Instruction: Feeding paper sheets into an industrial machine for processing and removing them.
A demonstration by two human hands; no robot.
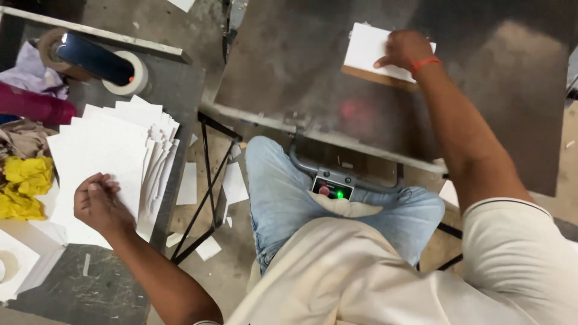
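Note:
My left hand (99,201) rests with curled fingers on top of a fanned stack of white sheets (114,150) lying on a grey side table (180,90) to my left. My right hand (404,49), with an orange band at the wrist, presses flat on a single white sheet (367,48) that lies over a thin brown board (376,77) on the dark metal machine table (289,66) in front of me. I cannot tell whether the left hand grips a sheet or only touches the stack.
A tape roll (129,75) and a dark blue cylinder (93,57) lie at the back of the side table. Yellow cloth (24,183) and a magenta object (33,103) sit at far left. A control box with a green light (334,189) hangs under the machine table. Paper scraps (232,183) litter the floor.

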